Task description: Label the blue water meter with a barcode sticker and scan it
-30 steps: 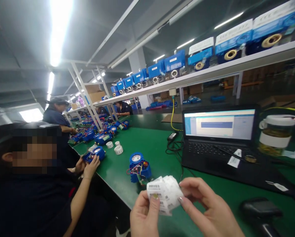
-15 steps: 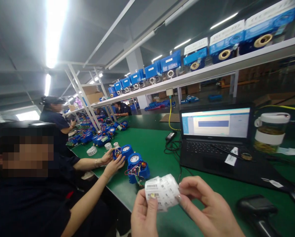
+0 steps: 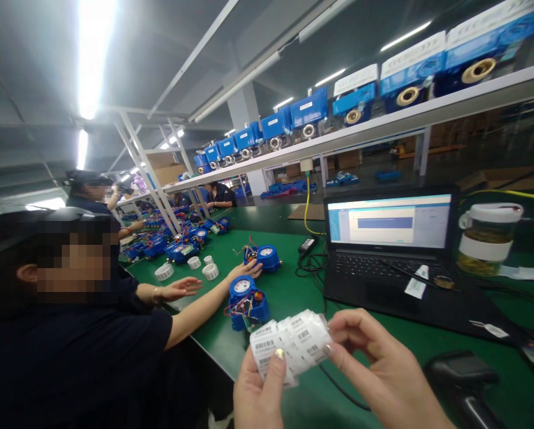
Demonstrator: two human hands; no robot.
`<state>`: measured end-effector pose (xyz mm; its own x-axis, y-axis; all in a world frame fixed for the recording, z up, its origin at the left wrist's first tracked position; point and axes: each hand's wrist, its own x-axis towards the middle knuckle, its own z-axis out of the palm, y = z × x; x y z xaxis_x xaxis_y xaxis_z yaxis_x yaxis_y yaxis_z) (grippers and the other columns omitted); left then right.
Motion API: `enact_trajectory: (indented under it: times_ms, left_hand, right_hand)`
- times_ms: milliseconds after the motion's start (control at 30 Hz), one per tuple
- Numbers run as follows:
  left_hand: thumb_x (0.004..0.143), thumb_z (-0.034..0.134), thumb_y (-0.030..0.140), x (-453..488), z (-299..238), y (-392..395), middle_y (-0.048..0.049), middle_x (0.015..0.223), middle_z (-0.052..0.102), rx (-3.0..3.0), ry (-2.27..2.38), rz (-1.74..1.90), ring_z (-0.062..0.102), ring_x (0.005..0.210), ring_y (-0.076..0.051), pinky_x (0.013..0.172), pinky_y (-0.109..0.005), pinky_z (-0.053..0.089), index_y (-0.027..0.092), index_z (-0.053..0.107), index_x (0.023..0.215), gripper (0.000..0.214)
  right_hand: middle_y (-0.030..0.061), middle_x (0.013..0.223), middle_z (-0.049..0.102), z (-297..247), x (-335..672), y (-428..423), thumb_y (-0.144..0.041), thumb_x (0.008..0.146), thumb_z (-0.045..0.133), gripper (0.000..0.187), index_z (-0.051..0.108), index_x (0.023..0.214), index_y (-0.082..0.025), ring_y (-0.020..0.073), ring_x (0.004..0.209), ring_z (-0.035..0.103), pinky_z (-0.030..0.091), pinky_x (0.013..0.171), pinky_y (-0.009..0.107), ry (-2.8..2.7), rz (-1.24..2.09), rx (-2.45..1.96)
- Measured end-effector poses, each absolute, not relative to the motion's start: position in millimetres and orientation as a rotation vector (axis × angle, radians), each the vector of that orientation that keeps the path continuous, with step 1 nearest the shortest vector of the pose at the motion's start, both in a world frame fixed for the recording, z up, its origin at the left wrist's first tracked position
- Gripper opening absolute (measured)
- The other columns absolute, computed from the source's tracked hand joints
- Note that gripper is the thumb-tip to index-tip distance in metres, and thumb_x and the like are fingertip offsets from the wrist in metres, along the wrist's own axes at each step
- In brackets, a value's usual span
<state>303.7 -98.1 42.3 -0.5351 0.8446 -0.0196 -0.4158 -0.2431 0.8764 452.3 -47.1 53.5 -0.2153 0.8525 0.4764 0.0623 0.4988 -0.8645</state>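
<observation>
Green bench point(image 3: 289, 286) under both hands. Left hand point(image 3: 260, 393) and right hand point(image 3: 374, 369) pinched together on barcode label roll point(image 3: 293, 345), no label peeled off yet. Beyond left hand, blue meter point(image 3: 246, 301), seemingly unlabelled; beyond right, laptop point(image 3: 389, 250).

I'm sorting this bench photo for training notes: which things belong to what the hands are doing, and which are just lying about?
In hand:
left hand
right hand
barcode labels

Lying about:
nearest blue meter
laptop
jar
black scanner
white rings
</observation>
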Motion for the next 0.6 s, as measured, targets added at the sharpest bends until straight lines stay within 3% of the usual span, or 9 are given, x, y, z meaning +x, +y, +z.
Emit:
enact_trajectory:
  times_ms: [233, 400, 600]
  left_hand:
    - [0.057, 0.082, 0.043, 306.9, 41.8, -98.3, -0.0141, 0.096, 0.071, 0.663, 1.117, 1.866, 0.066, 0.086, -0.028, 0.075, -0.034, 0.055, 0.015, 0.066, 0.097, 0.052]
    - [0.050, 0.085, 0.042, 316.1, 51.0, -99.0, -0.0104, 0.085, 0.072, 0.665, 1.110, 1.841, 0.066, 0.068, -0.020, 0.061, -0.024, 0.052, 0.016, 0.069, 0.085, 0.046]
    - [0.044, 0.088, 0.042, 318.8, 55.6, -100.4, -0.0095, 0.082, 0.073, 0.602, 1.132, 1.869, 0.068, 0.076, -0.022, 0.070, -0.025, 0.054, 0.017, 0.072, 0.082, 0.048]
  right_hand:
    - [-0.0003, 0.077, 0.065, 48.8, 453.1, -46.4, -0.036, 0.085, 0.055, 0.014, 0.052, 0.089, -0.022, 0.0124, 0.068, 0.063, 0.053, 0.061, 0.018, -1.690, 0.833, -0.774]
    - [-0.0034, 0.073, 0.065, 53.1, 449.3, -50.7, -0.029, 0.081, 0.058, 0.009, 0.054, 0.087, -0.023, 0.0099, 0.064, 0.062, 0.052, 0.058, 0.015, -1.673, 0.833, -0.721]
    - [-0.0030, 0.073, 0.065, 56.7, 449.5, -51.5, -0.029, 0.076, 0.062, 0.016, 0.054, 0.088, -0.022, 0.0111, 0.064, 0.061, 0.051, 0.058, 0.018, -1.645, 0.945, -0.760]
